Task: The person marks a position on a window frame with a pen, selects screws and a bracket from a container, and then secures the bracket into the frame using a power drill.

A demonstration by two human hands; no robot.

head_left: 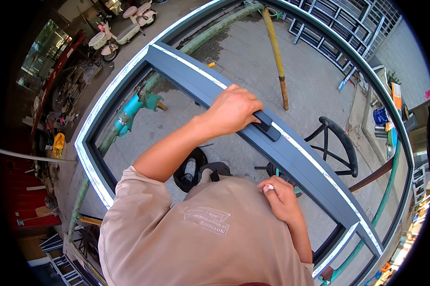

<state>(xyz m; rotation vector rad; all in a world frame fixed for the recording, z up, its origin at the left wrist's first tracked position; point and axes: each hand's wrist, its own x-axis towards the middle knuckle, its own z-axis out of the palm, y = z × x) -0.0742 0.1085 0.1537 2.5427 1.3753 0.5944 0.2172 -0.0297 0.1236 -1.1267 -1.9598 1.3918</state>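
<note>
A large dark grey metal window frame (191, 76) with white film strips lies across supports in front of me. My left hand (234, 110) reaches over its wide middle bar. The fingers are closed round a dark handle-like block (268, 125), which rests on the bar and sticks out past my thumb. I cannot see how the block is joined to the bar. Close to my body, my right hand (282, 202) is curled below the bar. A small white stick-like piece with a red mark (268, 188) pokes out of its fist.
Green pipe supports (215, 31) and a yellow leg (275, 57) stand under the frame. A black curved stand (341, 148) and a black bucket (188, 171) are on the floor. Metal frames (338, 33) lean at the far right. A pink scooter (124, 31) stands far left.
</note>
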